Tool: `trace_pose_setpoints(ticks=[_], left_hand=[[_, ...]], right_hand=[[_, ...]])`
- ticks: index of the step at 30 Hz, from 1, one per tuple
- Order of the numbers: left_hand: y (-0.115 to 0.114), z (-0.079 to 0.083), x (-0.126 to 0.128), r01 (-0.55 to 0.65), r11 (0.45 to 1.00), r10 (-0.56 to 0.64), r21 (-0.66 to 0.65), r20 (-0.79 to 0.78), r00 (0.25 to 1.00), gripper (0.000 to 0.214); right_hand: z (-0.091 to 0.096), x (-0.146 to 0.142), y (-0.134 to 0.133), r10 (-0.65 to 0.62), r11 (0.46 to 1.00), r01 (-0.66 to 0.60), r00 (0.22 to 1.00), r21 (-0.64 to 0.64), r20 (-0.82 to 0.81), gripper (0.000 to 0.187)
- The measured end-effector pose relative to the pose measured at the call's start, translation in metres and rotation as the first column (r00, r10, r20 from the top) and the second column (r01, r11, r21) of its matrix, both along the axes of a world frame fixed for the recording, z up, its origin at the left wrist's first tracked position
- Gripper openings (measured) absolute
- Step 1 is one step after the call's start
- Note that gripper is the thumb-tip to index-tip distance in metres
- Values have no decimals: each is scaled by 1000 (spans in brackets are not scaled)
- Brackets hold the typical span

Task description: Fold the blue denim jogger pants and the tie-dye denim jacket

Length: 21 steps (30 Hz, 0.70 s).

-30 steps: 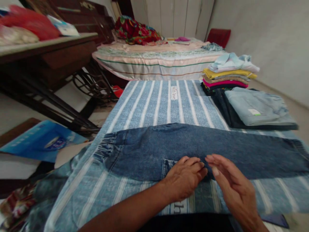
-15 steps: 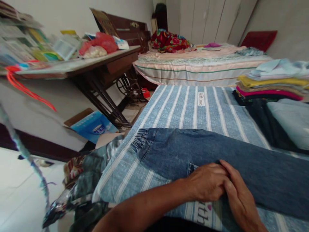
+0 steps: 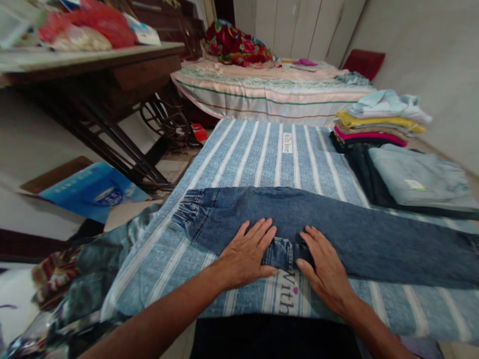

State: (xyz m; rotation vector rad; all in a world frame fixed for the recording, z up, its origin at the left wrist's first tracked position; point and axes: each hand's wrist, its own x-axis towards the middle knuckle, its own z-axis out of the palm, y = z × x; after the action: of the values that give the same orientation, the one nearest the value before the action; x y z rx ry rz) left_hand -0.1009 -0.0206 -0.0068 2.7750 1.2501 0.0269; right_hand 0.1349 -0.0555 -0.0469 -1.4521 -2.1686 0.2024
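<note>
A pair of blue jeans, doubled lengthwise, lies across the striped bed cover. Its gathered elastic waistband is at the left, and the legs run off to the right. My left hand rests flat on the denim just left of a pocket, fingers stretched out. On the pocket's other side my right hand lies on the jeans near their front edge, thumb and fingers apart. Neither hand grips the cloth.
At the right are a stack of folded clothes and folded light jeans on dark ones. A sewing-machine table stands at left, with a blue carton below. Another bed is behind.
My hands, together over the pocket before, have moved apart and now lie flat on either side of it. The view has swung to the right.
</note>
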Motion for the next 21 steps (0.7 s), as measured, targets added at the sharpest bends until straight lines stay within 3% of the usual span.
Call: trace_pose_setpoints(ticks=[3, 9, 15, 21], left_hand=[[-5, 1, 5, 17, 995, -25, 99, 76, 997, 77], [-13, -3, 17, 204, 945, -247, 255, 146, 958, 36], [-9, 3, 15, 293, 919, -307, 265, 14, 952, 36], [-10, 16, 21, 328, 899, -328, 291, -53, 943, 35]], right_hand=[[4, 2, 1, 54, 998, -54, 997, 9, 52, 58], [13, 17, 3, 177, 984, -178, 982, 15, 73, 55], [18, 36, 6, 324, 942, -336, 915, 9, 242, 40], [18, 49, 2, 338, 924, -380, 859, 38, 385, 43]])
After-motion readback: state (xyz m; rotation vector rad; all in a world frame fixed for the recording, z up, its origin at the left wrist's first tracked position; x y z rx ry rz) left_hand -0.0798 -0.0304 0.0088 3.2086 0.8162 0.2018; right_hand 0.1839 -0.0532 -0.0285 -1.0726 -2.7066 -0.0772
